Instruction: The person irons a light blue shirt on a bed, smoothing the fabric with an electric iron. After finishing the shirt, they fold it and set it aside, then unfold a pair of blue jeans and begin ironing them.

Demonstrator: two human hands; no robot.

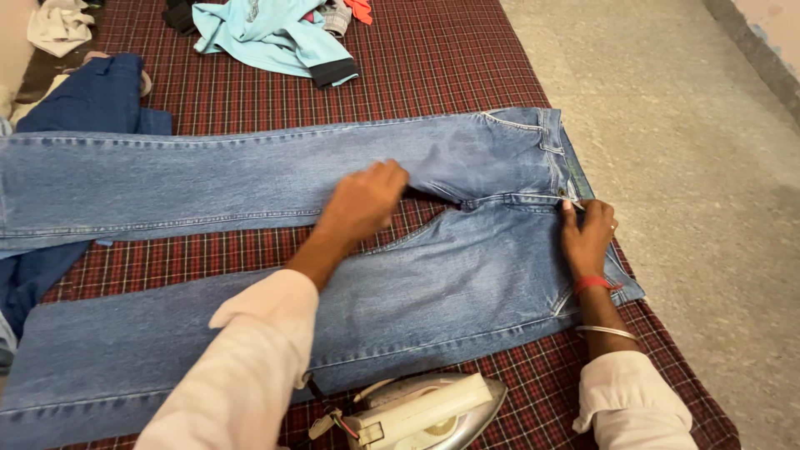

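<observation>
Your left hand (364, 200) presses flat, fingers open, on the jeans (250, 179) spread across the plaid cloth (433, 75); your right hand (587, 233) seems to pinch the waistband. Iron (425, 412) nearby.

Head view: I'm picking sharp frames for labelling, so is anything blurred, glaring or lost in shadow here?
Head view: light is soft and even, no harsh shadows; the left hand is slightly motion-blurred, while the right hand and jeans stay sharp; the iron soleplate shows only mild shine, and it is cut off by the bottom edge.
</observation>
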